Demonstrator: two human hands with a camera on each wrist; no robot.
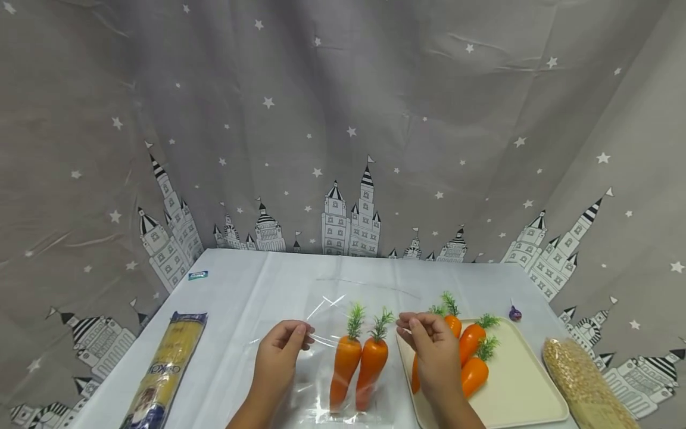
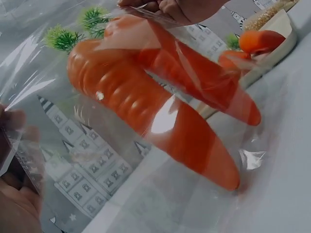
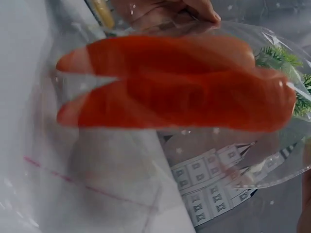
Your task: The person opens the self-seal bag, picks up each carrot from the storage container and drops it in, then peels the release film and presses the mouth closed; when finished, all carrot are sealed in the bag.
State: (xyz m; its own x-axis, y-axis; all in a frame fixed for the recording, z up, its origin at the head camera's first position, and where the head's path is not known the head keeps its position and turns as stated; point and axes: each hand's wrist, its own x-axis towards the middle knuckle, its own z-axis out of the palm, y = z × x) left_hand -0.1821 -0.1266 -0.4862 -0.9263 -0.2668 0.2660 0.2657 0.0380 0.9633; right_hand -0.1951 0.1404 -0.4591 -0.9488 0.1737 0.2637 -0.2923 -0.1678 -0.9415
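My left hand [image 1: 278, 354] pinches one side of a clear plastic bag [image 1: 320, 378], thumb against fingers. Its opposite side is pinched by my right hand [image 1: 436, 354], so the bag is spread between them. Inside lie two orange carrots [image 1: 346, 363] side by side, their green feathery tops towards the far end. In the left wrist view the carrots [image 2: 141, 104] show through the film, tips pointing away from the tops. The right wrist view has the same carrots [image 3: 180, 102] close up, with my left hand [image 3: 170, 12] beyond them.
Under my right forearm, a cream tray [image 1: 517, 381] bears several more carrots [image 1: 474, 376]. A bag of grain [image 1: 581, 381] lies right of it, a small purple item [image 1: 515, 313] behind. At left are a pasta packet [image 1: 166, 372] and a small green-blue packet [image 1: 197, 275].
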